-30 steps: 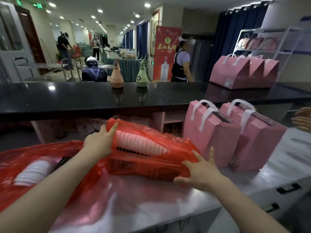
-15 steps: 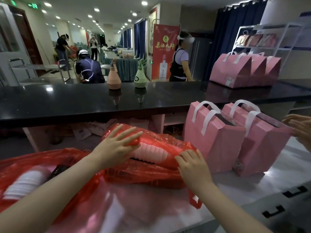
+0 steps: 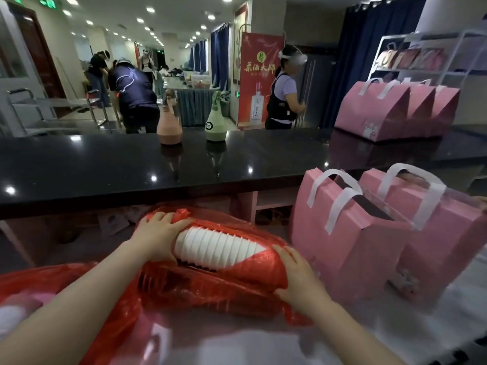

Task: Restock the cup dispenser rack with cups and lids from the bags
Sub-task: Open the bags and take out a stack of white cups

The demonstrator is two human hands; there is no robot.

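Note:
A red plastic bag (image 3: 224,285) lies on the steel counter in front of me. Through its opening shows a sideways stack of white cups (image 3: 216,247), with a dark stack under it, partly hidden by the plastic. My left hand (image 3: 158,237) grips the bag's edge at the left end of the white cups, fingers curled over the plastic. My right hand (image 3: 297,277) presses against the bag's right end, fingers wrapped over the plastic. A second red bag (image 3: 39,293) lies at the left with blurred white items inside. No dispenser rack is in view.
Two pink paper carry bags (image 3: 350,246) stand right of the red bag. A raised black counter (image 3: 131,167) runs behind, holding two spray bottles (image 3: 216,119) and more pink bags (image 3: 390,111). Several people stand beyond it. Someone's fingertip (image 3: 481,201) shows at the right edge.
My left hand closed on the bag's edge and pulled it back, baring more of the white cups. My right hand slid to the bag's right end. The other person's hand withdrew rightward.

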